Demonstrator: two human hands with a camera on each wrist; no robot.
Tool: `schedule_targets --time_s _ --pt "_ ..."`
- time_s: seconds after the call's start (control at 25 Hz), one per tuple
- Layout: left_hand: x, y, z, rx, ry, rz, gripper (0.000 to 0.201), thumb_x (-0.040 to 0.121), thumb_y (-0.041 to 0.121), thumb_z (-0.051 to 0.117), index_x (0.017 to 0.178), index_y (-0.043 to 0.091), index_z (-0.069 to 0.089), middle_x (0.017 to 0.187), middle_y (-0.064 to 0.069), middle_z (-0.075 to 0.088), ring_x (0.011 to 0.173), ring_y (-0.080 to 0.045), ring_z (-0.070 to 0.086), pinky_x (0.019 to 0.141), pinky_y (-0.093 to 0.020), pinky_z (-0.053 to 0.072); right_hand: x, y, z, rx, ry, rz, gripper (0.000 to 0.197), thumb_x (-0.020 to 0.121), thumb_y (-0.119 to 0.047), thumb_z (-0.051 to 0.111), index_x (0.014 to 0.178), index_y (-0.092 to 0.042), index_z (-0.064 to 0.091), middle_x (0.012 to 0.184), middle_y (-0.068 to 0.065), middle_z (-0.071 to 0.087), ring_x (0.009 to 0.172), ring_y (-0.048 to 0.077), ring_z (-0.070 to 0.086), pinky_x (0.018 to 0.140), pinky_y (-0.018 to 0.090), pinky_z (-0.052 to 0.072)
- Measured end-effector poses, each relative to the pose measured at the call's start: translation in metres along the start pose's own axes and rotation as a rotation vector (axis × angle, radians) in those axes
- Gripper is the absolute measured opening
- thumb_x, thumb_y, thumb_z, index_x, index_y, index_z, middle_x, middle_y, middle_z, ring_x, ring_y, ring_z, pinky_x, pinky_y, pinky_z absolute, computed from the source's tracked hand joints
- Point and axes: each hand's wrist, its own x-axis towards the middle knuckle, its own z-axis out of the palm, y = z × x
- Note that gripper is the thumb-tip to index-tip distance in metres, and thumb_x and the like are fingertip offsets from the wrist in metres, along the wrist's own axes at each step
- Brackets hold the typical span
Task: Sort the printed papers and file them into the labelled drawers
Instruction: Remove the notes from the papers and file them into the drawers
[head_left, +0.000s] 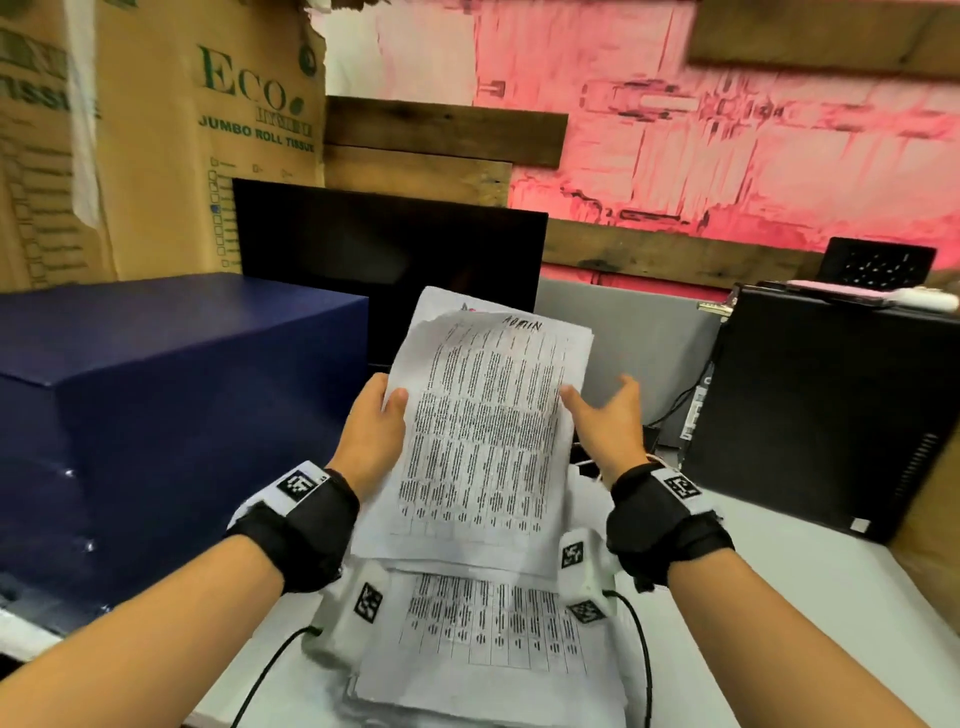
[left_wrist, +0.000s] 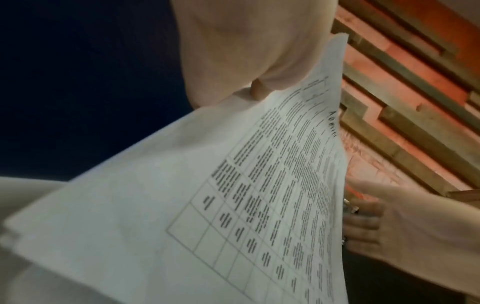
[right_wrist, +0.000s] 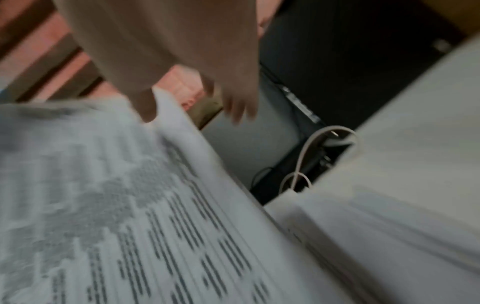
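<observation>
I hold a few printed sheets (head_left: 488, 431) upright over the table; the front one bears a table of text and a handwritten "ADMIN" at its top. My left hand (head_left: 382, 410) grips their left edge, thumb on the front and fingers hidden behind. My right hand (head_left: 602, 410) is spread beside the right edge, and only its thumb touches the paper. In the left wrist view the sheet (left_wrist: 259, 195) runs from my left hand (left_wrist: 246, 51) across to the right hand (left_wrist: 384, 222). A stack of printed papers (head_left: 493, 639) lies flat on the table below. No labelled drawers can be made out.
A dark blue box (head_left: 156, 389) stands at the left. Behind the sheets is a black monitor (head_left: 389, 260), and a black computer tower (head_left: 831, 405) with cables beside it stands on the right. A cardboard carton (head_left: 156, 130) stands at the back left. The white table (head_left: 779, 597) extends right.
</observation>
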Motion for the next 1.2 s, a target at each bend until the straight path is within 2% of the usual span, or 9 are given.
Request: schedule_targets --time_s 0.08,0.12,0.28,0.52,0.64,0.84,1.0,1.12,1.2 --pt "-0.007 0.012 -0.002 -0.029 0.018 0.030 0.016 0.104 0.018 0.034 0.103 0.014 0.049 0.093 0.003 0.057 0.081 -0.010 0.054 0.069 -0.025 0.045 -0.012 0.006 -0.002 0.216 -0.221 0.152 0.071 0.092 -0.037 0.062 0.147 -0.009 0.026 0.144 0.004 0.041 0.131 0.022 0.043 0.108 0.037 0.037" --pt "-0.011 0.018 -0.001 -0.041 0.017 0.049 0.016 0.104 0.019 0.033 0.100 0.016 0.048 0.092 0.003 0.057 0.081 -0.011 0.054 0.072 -0.027 0.046 -0.016 0.005 -0.001 0.291 -0.254 0.124 0.056 0.095 -0.033 0.058 0.142 -0.010 0.037 0.140 0.002 0.049 0.124 0.019 0.051 0.106 0.037 0.040" --pt "-0.024 0.016 0.000 -0.070 -0.015 0.056 0.012 0.104 0.024 0.033 0.102 0.029 0.043 0.100 0.004 0.063 0.092 -0.017 0.064 0.081 -0.038 0.054 -0.029 -0.005 0.002 0.365 -0.127 -0.064 0.019 0.099 -0.017 0.051 0.118 -0.015 0.054 0.118 -0.001 0.062 0.108 0.015 0.059 0.097 0.034 0.047" --pt "-0.057 -0.013 -0.002 -0.050 -0.036 -0.075 0.010 0.104 0.026 0.036 0.110 0.024 0.044 0.110 0.005 0.059 0.110 -0.018 0.059 0.092 -0.035 0.049 -0.059 0.022 0.015 0.317 -0.152 -0.047 0.027 0.101 -0.019 0.047 0.126 -0.013 0.053 0.125 0.000 0.060 0.113 0.015 0.056 0.097 0.029 0.042" --pt "-0.065 0.001 -0.020 0.053 0.058 -0.034 0.011 0.103 0.023 0.036 0.109 0.019 0.046 0.104 0.005 0.059 0.096 -0.014 0.058 0.073 -0.022 0.047 -0.061 0.008 0.020 0.258 -0.153 -0.132 0.019 0.101 -0.021 0.046 0.115 -0.010 0.055 0.122 0.008 0.062 0.110 0.024 0.058 0.097 0.035 0.045" --pt "-0.085 0.027 -0.089 0.273 0.262 0.196 0.013 0.100 0.017 0.039 0.113 0.018 0.040 0.102 -0.002 0.061 0.088 -0.023 0.062 0.070 -0.038 0.052 -0.086 -0.036 0.072 0.351 -0.264 -0.247 0.027 0.101 -0.014 0.047 0.126 -0.010 0.056 0.121 -0.001 0.062 0.111 0.013 0.058 0.098 0.029 0.045" --pt "-0.117 0.040 -0.157 0.334 0.363 0.328 0.037 0.100 0.014 0.042 0.135 0.020 0.036 0.102 0.012 0.054 0.087 -0.004 0.057 0.073 -0.017 0.046 -0.116 -0.049 0.131 0.418 -0.355 -0.241 0.021 0.101 -0.013 0.047 0.118 -0.017 0.059 0.118 -0.002 0.063 0.110 0.015 0.059 0.098 0.032 0.047" --pt "-0.136 0.027 -0.211 0.415 0.519 0.290 0.036 0.100 0.013 0.040 0.136 0.013 0.038 0.088 0.008 0.048 0.077 -0.013 0.051 0.069 -0.023 0.042 -0.140 -0.051 0.165 0.437 -0.443 -0.191 0.022 0.101 -0.014 0.047 0.119 -0.018 0.059 0.120 0.001 0.064 0.112 0.017 0.059 0.101 0.035 0.046" --pt "-0.140 0.005 -0.244 0.490 0.579 0.168 0.032 0.098 0.009 0.040 0.129 0.011 0.043 0.092 0.003 0.048 0.085 -0.021 0.052 0.080 -0.033 0.045 -0.153 -0.050 0.176 0.438 -0.470 -0.156 0.023 0.101 -0.014 0.047 0.120 -0.018 0.058 0.121 0.001 0.063 0.111 0.017 0.059 0.101 0.034 0.045"
